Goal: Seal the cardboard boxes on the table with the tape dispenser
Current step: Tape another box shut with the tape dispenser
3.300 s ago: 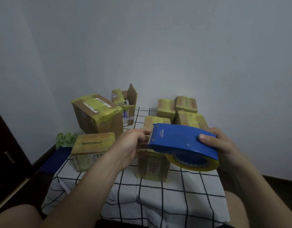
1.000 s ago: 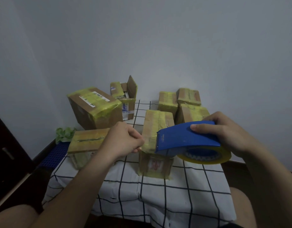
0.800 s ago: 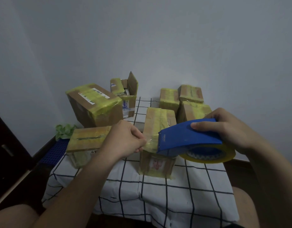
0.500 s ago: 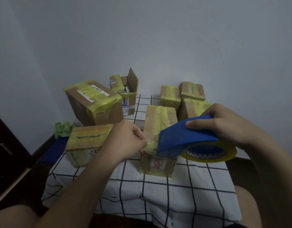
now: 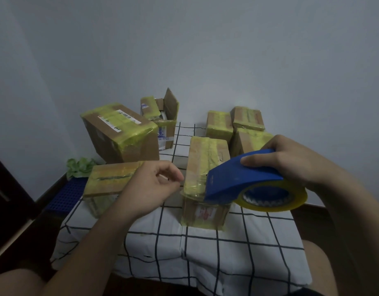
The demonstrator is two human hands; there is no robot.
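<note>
Under the fingers [image 5: 255, 160] of the right hand [image 5: 291, 165], the tape dispenser [image 5: 237, 180] is solid blue and its tape roll [image 5: 269, 207] translucent yellow. Just beyond the fingers [image 5: 171, 170] of the left hand [image 5: 150, 189], the cardboard box [image 5: 205, 159] is brown, banded with yellow-green tape. Below them the tablecloth [image 5: 205, 253] is white with a dark grid. Left of the left fingers lies a blue perforated mat [image 5: 64, 195].

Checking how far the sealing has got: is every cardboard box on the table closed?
No, the small box at the back, beside the large box, has a flap standing up and its top open.
</note>
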